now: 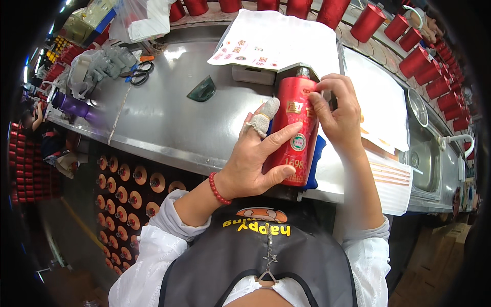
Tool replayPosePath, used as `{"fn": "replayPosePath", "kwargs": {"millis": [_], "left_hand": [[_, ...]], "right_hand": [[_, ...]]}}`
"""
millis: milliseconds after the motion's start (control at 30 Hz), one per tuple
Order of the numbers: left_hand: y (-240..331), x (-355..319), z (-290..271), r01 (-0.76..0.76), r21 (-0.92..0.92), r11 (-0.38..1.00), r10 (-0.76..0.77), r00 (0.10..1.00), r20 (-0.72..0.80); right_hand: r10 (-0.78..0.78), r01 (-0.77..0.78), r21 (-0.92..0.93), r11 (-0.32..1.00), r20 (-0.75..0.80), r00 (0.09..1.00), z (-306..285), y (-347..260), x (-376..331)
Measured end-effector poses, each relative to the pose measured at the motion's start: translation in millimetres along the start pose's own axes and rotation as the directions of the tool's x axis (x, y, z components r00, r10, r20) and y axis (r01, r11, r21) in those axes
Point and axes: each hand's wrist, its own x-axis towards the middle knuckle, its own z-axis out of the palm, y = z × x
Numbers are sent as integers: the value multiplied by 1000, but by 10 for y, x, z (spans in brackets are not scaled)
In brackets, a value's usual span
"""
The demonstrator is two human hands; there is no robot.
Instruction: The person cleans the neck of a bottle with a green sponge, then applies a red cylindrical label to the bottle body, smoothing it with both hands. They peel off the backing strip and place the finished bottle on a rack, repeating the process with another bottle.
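A red bottle (295,134) with gold lettering and a round green-and-white mark lies on its back at the bench's near edge, its clear neck pointing away from me. Blue holder parts (317,161) show along its sides. My left hand (253,156) grips the bottle from the left, thumb and a finger lying across its face. Pale cloth covers wrap one of that hand's fingers. At the bottle's upper right, my right hand (335,105) has thumb and forefinger pinched against the shoulder. Whatever is between those fingertips is hidden.
White printed sheets (286,38) cover the back of the metal bench (169,112). A dark green scraper-like piece (202,89) and black-handled scissors (141,74) lie to the left. Red bottles (368,23) line a conveyor behind. A sink (424,158) is at right.
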Motion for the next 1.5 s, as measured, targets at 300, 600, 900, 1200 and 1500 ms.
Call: {"fn": "replayPosePath", "kwargs": {"millis": [300,600,900,1200,1500], "left_hand": [[-172,333,5,29,162,986,-19,998,-62],[-222,378,-11,14,215,976,-12,1000,-8],[-275,400,-14,-1,164,986,7,999,-36],[-276,463,-52,9,227,974,-6,1000,-11],[-349,474,-61,-74,156,985,80,996,-33]], "right_hand": [[14,9,-140,990,162,987,-77,-197,-302],[78,-45,-138,989,241,967,-106,-207,-297],[76,-39,-141,989,269,960,-121,-190,-293],[63,-33,-117,993,262,963,-111,-156,-268],[62,-42,-87,995,237,970,-130,-115,-317]]}}
